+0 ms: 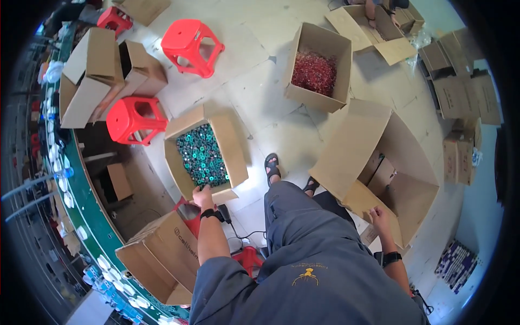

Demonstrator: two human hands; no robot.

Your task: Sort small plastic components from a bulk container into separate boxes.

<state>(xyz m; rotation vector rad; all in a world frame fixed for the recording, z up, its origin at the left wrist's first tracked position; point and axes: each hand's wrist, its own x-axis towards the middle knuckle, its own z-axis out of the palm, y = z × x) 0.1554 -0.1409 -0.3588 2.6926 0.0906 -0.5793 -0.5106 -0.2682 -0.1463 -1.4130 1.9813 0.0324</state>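
My left hand (203,197) is at the near rim of a cardboard box (230,143), its fingers curled closed over the edge. Small round teal and black parts (203,157) fill much of that box. On the other side, my right hand (379,219) is beside the lower flap of a large open cardboard box (414,168). Its fingers are bent together, and whatever they may hold is too small to make out. A few loose pieces of cardboard show inside the large box.
Red stools (187,43) stand ahead on the left. Beyond my feet is a box of red pieces (314,73). Another person's hand (395,20) reaches over an open box at the far right. A green-edged workbench (92,216) curves along the left, near another carton (168,252).
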